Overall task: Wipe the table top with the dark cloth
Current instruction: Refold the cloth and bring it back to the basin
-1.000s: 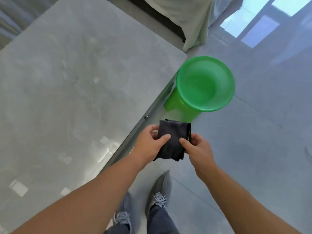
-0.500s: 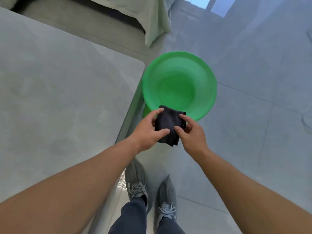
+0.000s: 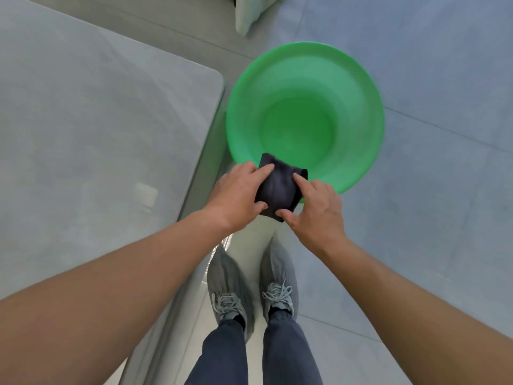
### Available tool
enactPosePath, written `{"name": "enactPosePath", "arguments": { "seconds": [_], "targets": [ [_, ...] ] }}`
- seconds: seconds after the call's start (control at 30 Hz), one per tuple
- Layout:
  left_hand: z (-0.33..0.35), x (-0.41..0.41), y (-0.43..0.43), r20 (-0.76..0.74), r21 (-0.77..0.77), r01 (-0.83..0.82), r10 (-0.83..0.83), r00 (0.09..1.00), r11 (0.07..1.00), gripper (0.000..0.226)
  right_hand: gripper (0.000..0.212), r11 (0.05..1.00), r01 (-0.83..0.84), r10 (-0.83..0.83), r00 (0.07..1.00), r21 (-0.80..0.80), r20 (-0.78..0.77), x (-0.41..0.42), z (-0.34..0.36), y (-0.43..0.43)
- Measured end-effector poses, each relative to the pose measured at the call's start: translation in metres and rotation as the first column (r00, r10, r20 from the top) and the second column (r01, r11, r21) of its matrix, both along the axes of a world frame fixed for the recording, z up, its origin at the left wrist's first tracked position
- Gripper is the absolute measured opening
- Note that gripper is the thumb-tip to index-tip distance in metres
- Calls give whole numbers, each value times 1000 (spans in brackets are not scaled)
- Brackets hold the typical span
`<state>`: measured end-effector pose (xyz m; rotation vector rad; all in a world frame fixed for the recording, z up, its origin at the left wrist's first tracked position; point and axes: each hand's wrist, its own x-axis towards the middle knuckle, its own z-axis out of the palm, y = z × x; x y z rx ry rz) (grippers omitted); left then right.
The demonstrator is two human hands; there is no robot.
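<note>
Dark cloth [image 3: 279,187], soft folded wad, in grip of left hand [image 3: 236,195] and right hand [image 3: 316,211] above round green basin [image 3: 361,87].

One wide-angle camera is mounted on my head and faces forward and steeply down, so I look almost straight down to my shoes [image 3: 227,276] on the floor [image 3: 444,190]. The range is close: my left hand [image 3: 238,195] and right hand [image 3: 316,209] sit near the frame centre, with both forearms running in from the lower corners. The tabletop [image 3: 83,120] fills the left side, and the green basin [image 3: 347,93] lies just beyond my hands.
</note>
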<state>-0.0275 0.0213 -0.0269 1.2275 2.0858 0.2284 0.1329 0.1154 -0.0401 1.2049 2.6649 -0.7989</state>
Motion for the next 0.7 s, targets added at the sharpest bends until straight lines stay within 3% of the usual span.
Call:
{"name": "enactPosePath", "arguments": {
  "seconds": [0.17,0.5,0.7],
  "targets": [
    [-3,-2,6,-36,-5,-24,24,999,1000,77,69,990,-27,26,1000,139,10,1,-10,2],
    [-12,-3,-1,-86,73,-45,51,995,996,61,59,983,-59,68,997,171,-47,3,-24,1],
    [-10,-4,-1,-64,55,-49,53,997,997,62,60,980,-63,66,998,187,-14,3,-23,3]
  ]
}}
